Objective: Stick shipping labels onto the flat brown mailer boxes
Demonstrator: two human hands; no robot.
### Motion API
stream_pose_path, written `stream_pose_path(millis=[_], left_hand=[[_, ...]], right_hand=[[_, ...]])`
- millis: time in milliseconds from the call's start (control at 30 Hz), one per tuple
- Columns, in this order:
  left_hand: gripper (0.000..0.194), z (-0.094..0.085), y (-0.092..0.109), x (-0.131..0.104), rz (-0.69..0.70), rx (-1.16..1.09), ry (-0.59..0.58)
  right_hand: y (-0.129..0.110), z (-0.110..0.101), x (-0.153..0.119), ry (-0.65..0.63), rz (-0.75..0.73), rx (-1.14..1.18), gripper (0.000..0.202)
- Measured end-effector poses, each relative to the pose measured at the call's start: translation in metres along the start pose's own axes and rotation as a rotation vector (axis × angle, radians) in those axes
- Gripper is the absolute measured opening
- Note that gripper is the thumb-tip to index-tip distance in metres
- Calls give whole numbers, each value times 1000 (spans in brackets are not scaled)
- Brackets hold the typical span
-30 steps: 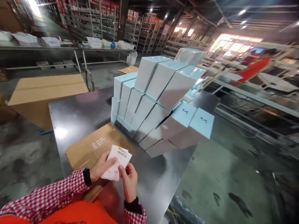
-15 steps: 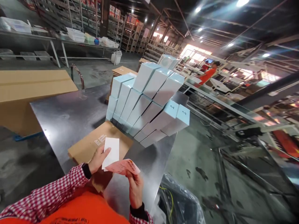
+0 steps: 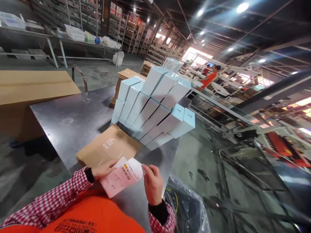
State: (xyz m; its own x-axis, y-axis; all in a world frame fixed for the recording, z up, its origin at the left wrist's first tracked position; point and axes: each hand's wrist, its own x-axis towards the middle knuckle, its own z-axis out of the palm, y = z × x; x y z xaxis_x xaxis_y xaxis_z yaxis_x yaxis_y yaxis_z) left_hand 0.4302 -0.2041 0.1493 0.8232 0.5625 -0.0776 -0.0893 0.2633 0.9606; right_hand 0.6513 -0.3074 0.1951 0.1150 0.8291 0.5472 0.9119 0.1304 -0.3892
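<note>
My left hand (image 3: 103,171) is closed on the left side of some white paper (image 3: 120,161) and the pink label (image 3: 116,182) that lies over it. Black print and a barcode show on the label, which faces up. At its upper right corner, my right hand (image 3: 154,186) pinches the sheet between thumb and fingers; that corner curls and looks white. Just beyond both hands, a brown cardboard box (image 3: 94,151) with white lettering lies on the metal table (image 3: 63,121).
Pale blue and white boxes (image 3: 155,111) stand stacked behind the cardboard box. More brown cardboard (image 3: 122,82) is piled behind them. A large carton (image 3: 36,85) is at left, a plastic-lined bin (image 3: 190,202) at lower right. A person in orange (image 3: 209,78) is in the background.
The pink label has turned from edge-on to face up and now covers most of the white paper. My right hand has moved right and up, to the label's upper right corner.
</note>
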Motion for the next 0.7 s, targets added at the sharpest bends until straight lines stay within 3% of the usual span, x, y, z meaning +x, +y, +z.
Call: stream_pose_path(millis=[133, 267, 367, 567, 700], left_hand=[[45, 4, -1, -9, -115, -150, -60], [47, 8, -1, -18, -117, -306, 26], [60, 11, 1, -22, -98, -394, 10], [54, 11, -6, -23, -73, -247, 154], [51, 5, -11, -35, -46, -165, 231]], right_hand=[[1, 24, -5, 119, 43, 73, 27], [0, 40, -10, 78, 162, 273, 27], [-5, 46, -12, 27, 211, 379, 27], [-17, 59, -7, -79, 246, 562, 29], [-29, 77, -9, -10, 459, 860, 52]])
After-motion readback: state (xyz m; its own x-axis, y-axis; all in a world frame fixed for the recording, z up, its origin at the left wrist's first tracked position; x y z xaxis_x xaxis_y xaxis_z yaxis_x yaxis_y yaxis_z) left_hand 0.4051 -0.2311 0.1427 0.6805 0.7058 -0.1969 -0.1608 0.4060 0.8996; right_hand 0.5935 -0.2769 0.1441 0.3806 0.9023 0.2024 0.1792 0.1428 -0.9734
